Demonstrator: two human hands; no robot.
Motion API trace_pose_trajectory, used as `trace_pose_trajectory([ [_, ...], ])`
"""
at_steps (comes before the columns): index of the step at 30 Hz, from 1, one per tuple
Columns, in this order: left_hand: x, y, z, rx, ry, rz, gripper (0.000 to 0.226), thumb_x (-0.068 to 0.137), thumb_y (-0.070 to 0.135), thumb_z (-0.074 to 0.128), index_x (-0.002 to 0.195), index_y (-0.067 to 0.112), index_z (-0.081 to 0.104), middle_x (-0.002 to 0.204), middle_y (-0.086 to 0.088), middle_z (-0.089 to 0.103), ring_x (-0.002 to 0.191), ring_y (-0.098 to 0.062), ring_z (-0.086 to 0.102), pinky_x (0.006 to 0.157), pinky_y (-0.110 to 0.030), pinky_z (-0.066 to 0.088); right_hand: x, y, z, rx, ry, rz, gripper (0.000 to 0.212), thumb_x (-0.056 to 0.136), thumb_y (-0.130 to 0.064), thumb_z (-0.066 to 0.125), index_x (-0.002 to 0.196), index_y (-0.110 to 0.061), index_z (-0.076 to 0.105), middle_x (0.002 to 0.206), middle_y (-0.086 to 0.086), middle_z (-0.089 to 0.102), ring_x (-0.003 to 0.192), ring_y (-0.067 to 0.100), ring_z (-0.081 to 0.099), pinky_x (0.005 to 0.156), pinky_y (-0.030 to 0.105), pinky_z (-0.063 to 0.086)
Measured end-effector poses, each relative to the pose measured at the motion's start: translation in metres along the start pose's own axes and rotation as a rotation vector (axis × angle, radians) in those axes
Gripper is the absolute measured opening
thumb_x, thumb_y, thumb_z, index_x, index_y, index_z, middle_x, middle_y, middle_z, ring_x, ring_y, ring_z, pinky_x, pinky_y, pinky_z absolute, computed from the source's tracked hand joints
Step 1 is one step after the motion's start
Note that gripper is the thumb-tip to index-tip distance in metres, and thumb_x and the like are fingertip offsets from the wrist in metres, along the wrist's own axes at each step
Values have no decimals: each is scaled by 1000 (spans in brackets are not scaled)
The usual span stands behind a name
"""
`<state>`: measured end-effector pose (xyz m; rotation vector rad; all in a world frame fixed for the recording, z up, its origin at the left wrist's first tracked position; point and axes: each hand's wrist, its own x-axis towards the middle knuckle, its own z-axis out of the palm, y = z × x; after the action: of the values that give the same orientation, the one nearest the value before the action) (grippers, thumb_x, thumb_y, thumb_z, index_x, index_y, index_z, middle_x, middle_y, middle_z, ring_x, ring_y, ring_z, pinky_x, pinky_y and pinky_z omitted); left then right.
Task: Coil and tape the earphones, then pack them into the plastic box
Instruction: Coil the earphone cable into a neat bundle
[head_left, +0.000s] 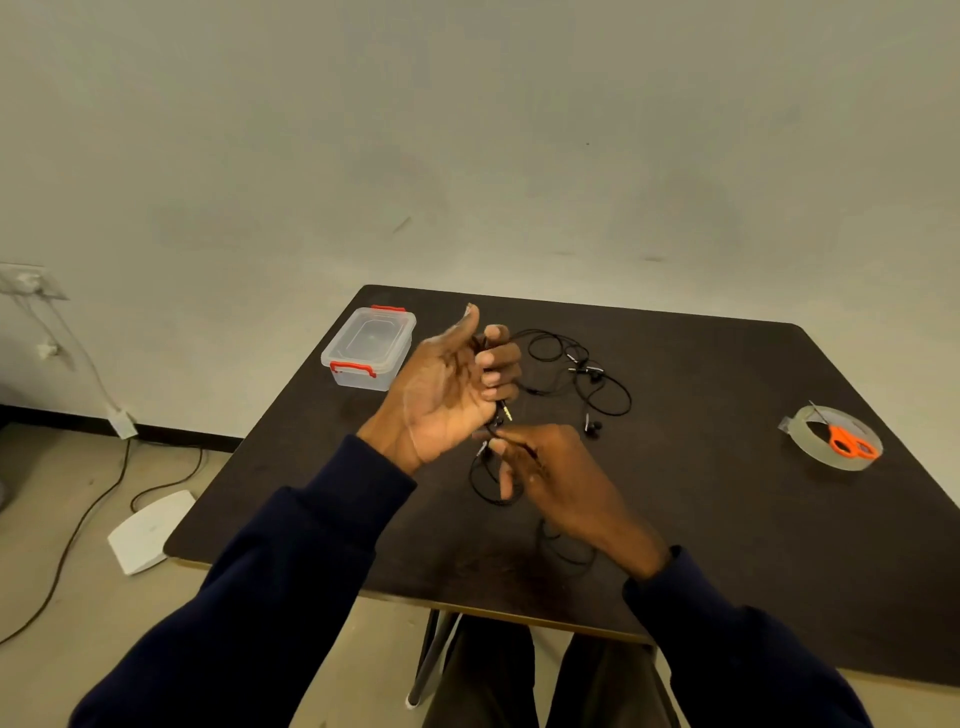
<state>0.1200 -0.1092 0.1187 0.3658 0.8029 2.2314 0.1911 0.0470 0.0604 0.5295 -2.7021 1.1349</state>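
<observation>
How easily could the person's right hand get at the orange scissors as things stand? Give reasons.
Probably yes: only bare table lies between the right hand and the scissors, lying on top of the tape roll. It pinches the earphones, though, so it would likely let go first.

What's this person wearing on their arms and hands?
The left sleeve and the right sleeve are long, dark navy fabric, reaching the wrists. The left hand and the right hand are bare: no gloves, rings or watch show.
</observation>
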Motion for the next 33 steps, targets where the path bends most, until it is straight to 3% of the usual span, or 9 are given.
trace_pose_trajectory([
  [2, -2, -4, 3, -29, -68, -49, 36, 110, 40, 37, 88, 17, 53, 63, 7, 40, 61, -7, 26, 57, -21, 25, 9, 7, -4, -102, 101, 41, 28, 94, -17, 51, 71, -18, 67, 64, -5, 68, 59, 11, 64, 62, 48, 55],
  [8, -5, -3, 18, -55, -234, -79, 34, 113, 25, 25, 114, 11, 56, 64, 7, 46, 56, -5, 28, 53, -20, 26, 17, 12, -2, -238, 201, 83, 31, 102, -17, 51, 72, -22, 60, 65, 1, 66, 59, 18, 64, 60, 47, 57],
  [12, -2, -1, 16, 64, -107, 40, 38, 111, 20, 33, 133, 0, 57, 78, 0, 61, 58, -4, 46, 53, -17, 36, 8, 14, 9, -250, -17, 66, 17, 103, -19, 56, 104, -25, 71, 76, -12, 64, 68, 9, 64, 67, 37, 58],
  [16, 5, 3, -8, 334, 62, 204, 44, 114, 24, 26, 138, 0, 55, 124, -13, 73, 98, -22, 75, 82, -24, 59, -9, -9, -4, -206, -166, -98, 18, 107, -21, 52, 111, -20, 70, 71, -20, 54, 65, 4, 61, 66, 35, 57],
  [20, 4, -1, -31, 587, 187, 242, 51, 115, 28, 21, 141, -5, 51, 139, -21, 64, 127, -39, 63, 107, -44, 53, -13, -24, -29, -254, -61, -205, 16, 105, -20, 55, 96, -19, 69, 65, -25, 46, 57, 1, 55, 56, 37, 54],
  [23, -1, -13, -32, 805, 266, 196, 52, 115, 27, 23, 123, -7, 61, 115, -23, 73, 104, -41, 71, 86, -38, 61, -1, -33, -45, -287, 12, -252, 30, 106, -35, 46, 100, -21, 71, 74, -17, 61, 62, 2, 59, 57, 33, 52],
  [26, -4, -26, -25, 896, 241, 111, 49, 115, 26, 26, 88, 6, 62, 69, -10, 65, 56, -23, 56, 50, -27, 41, 16, -35, -53, -364, 128, -311, 24, 104, -30, 53, 103, -21, 75, 92, -5, 72, 78, 12, 67, 67, 37, 56],
  [29, -6, -36, -25, 589, 217, -47, 45, 114, 27, 23, 78, 12, 45, 55, 3, 38, 41, -4, 30, 37, -17, 22, 34, -30, -57, -307, 205, -371, 13, 99, -18, 65, 103, -17, 78, 96, -2, 74, 83, 13, 69, 73, 35, 56],
  [33, -14, -41, -28, 194, -44, -208, 67, 100, 75, 17, 76, 17, 41, 57, 6, 23, 41, -5, 15, 41, -20, 13, 59, -13, -57, -105, 196, -356, 7, 93, -15, 75, 96, -12, 80, 91, -1, 76, 79, 15, 71, 70, 40, 57],
])
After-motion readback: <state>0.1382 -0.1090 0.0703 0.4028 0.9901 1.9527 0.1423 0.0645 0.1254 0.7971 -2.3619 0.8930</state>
